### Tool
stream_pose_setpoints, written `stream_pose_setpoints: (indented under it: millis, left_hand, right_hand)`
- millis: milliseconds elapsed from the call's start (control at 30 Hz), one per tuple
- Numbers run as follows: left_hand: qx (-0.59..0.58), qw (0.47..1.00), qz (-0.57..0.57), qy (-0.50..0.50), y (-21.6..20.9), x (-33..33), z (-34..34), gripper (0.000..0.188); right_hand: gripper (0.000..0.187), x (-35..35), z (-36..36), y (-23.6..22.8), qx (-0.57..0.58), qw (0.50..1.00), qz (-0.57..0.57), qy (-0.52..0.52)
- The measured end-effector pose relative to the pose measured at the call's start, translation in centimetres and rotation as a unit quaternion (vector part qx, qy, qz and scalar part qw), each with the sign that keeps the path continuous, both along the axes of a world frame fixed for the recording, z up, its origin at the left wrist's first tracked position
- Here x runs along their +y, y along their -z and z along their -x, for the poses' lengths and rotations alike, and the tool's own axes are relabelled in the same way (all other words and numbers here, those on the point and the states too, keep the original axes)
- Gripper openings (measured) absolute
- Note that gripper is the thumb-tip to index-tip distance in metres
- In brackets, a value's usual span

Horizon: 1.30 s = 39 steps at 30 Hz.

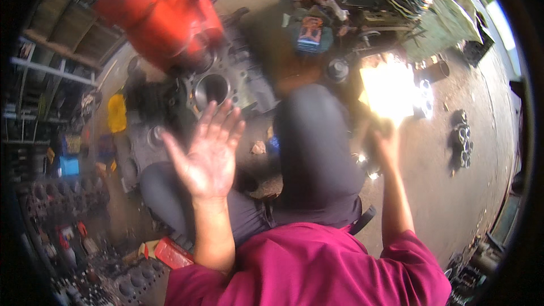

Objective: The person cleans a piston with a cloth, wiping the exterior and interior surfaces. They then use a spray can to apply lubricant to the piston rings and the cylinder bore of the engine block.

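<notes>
My left hand (pixel 212 158) is raised with the palm up and the fingers spread, and it holds nothing. Just beyond its fingertips lies a grey engine block (pixel 241 93) with a round cylinder bore (pixel 212 89) facing up. Over the block leans a large red machine housing (pixel 161 20), blurred. My right hand (pixel 387 141) reaches forward beside my right knee, at the lower edge of a glaring white patch (pixel 388 88). That glare washes out its fingertips, so I cannot make out whether it grips anything.
A small orange and blue box (pixel 310 34) and a round metal part (pixel 337 69) lie ahead. A chain-like metal part (pixel 463 139) rests on the floor at right. More engine blocks (pixel 65 198) and a red box (pixel 171 253) are at left. A green cloth (pixel 445 20) lies far right.
</notes>
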<state>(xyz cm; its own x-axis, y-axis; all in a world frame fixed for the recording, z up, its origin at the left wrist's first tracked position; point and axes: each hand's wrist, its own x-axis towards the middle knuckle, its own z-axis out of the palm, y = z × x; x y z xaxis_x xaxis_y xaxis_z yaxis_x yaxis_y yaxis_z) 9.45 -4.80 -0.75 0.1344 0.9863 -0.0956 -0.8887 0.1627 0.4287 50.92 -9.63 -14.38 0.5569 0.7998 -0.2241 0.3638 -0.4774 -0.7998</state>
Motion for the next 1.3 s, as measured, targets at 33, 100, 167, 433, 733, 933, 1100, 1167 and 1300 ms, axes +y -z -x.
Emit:
stream_pose_setpoints:
  millis: [33, 100, 167, 433, 733, 933, 1100, 1167, 1300]
  left_hand:
    - [-0.009, 1.0, 0.001, -0.005, -0.1, -0.1, -0.1, 0.105]
    - [-0.015, 1.0, 0.003, -0.024, -0.3, -0.4, -0.4, 0.107]
    - [-0.013, 0.999, 0.005, -0.043, -0.5, -0.8, -0.5, 0.106]
    - [-0.011, 0.998, -0.066, -0.012, 0.3, -1.0, -2.1, 0.091]
    - [0.209, 0.97, -0.119, -0.042, 0.8, -5.6, -4.4, 0.065]
    - [0.35, 0.902, -0.25, 0.028, -0.1, -5.8, -6.0, 0.073]
    - [0.332, 0.87, -0.365, 0.005, -1.1, -6.3, -4.9, 0.059]
    - [0.341, 0.873, -0.345, -0.051, -1.3, -5.4, -3.3, 0.059]
    - [0.341, 0.899, -0.241, -0.131, -1.1, -3.8, -0.2, 0.053]
  right_hand:
    - [0.061, 0.3, 0.3, -3.1, 0.106, 0.993, -0.043, 0.028]
    - [0.057, 1.8, 2.0, -8.9, 0.329, 0.909, -0.251, 0.056]
    - [0.043, 3.0, 4.4, -14.1, 0.473, 0.825, -0.308, -0.018]
    - [0.032, 0.5, 24.3, -20.7, 0.269, 0.853, -0.253, -0.369]
    - [0.037, 7.7, 28.5, -17.0, -0.078, 0.808, -0.532, -0.242]
    - [0.03, 11.2, 23.8, -18.0, 0.1, 0.853, -0.483, -0.172]
    - [0.039, 8.8, 10.4, -17.7, 0.271, 0.918, -0.289, 0.024]
    - [0.046, 6.6, 4.5, -16.6, 0.353, 0.902, -0.228, 0.1]
    - [0.047, -1.4, -2.9, -10.7, 0.323, 0.938, -0.095, 0.088]
